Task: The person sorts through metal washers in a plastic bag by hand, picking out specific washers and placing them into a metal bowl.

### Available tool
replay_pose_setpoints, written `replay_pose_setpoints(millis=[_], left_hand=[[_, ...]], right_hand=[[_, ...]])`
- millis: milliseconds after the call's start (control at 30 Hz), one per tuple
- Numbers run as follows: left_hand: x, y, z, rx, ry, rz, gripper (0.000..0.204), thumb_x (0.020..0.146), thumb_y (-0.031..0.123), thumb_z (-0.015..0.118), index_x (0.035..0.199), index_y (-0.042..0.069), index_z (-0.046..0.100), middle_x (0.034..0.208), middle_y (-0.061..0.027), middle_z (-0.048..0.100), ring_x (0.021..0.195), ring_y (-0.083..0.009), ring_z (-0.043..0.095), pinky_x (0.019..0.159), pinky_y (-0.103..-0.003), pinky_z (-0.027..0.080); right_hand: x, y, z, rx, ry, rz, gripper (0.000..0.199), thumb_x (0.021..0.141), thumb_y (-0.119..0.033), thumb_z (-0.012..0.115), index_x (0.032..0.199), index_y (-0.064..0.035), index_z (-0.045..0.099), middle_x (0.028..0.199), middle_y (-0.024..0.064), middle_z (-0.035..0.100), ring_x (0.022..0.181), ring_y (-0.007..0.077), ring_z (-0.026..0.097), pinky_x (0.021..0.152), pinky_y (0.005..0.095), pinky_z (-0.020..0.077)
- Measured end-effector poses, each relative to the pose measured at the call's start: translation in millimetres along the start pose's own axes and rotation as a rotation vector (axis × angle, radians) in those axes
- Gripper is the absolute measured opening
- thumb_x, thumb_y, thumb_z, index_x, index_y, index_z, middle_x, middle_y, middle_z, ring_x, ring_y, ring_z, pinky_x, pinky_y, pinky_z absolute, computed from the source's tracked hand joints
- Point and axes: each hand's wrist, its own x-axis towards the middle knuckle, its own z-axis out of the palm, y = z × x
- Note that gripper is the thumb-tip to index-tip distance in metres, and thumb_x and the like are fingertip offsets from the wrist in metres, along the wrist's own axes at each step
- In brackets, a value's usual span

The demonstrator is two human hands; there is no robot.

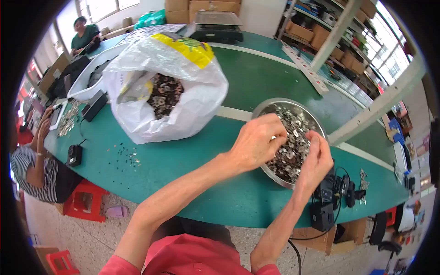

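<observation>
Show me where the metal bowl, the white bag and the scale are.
metal bowl [268, 106]: head view, on its bare upper-left rim.
white bag [197, 107]: head view, on its right side wall.
scale [217, 19]: head view, on its flat top pan.

Both hands [256, 143] [316, 160] forward, fingers curled

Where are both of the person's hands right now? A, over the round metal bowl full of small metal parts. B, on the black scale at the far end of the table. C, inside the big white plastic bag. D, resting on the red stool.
A: the left hand and the right hand both reach over the round metal bowl of small shiny parts, while the white plastic bag stands apart to their left.
</observation>
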Motion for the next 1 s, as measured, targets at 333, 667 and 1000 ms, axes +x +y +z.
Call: replay_pose_setpoints(millis=[333, 667, 1000], left_hand=[[-89.6, -5.1, -53.0, -0.011, -0.012, -0.052, 0.012, 0.069, -0.005, 0.067, 0.079, -0.001, 0.060, 0.084, -0.0103, 0.059, 0.075, -0.0267, 0.058, 0.061, -0.035, 0.047], [-129.0, -29.7, -56.4, -0.056, 0.087, -0.128, 0.007, 0.074, 0.002, 0.062, 0.080, 0.002, 0.057, 0.081, -0.0098, 0.054, 0.075, -0.0307, 0.056, 0.063, -0.040, 0.045], [-126.8, -28.7, -53.7, -0.050, 0.058, -0.176, 0.019, 0.068, -0.001, 0.058, 0.087, -0.003, 0.060, 0.089, -0.0180, 0.058, 0.082, -0.0370, 0.057, 0.068, -0.043, 0.048]], right_hand=[[-50.8, -56.8, 22.8, 0.055, -0.599, -0.005, 0.008, 0.083, -0.002, 0.060, 0.089, 0.0004, 0.064, 0.080, 0.0055, 0.062, 0.070, 0.0104, 0.055, 0.064, 0.0234, 0.0437], [-68.9, -123.0, 119.8, 0.328, -0.883, -0.212, 0.016, 0.088, -0.004, 0.057, 0.102, 0.0021, 0.063, 0.089, 0.0045, 0.065, 0.080, 0.0078, 0.058, 0.069, 0.0214, 0.0452], [-41.7, -63.7, 288.4, -0.463, -1.085, -0.540, 0.030, 0.077, -0.014, 0.057, 0.102, 0.0028, 0.062, 0.089, 0.0225, 0.065, 0.091, 0.0430, 0.059, 0.083, 0.0462, 0.0452]])
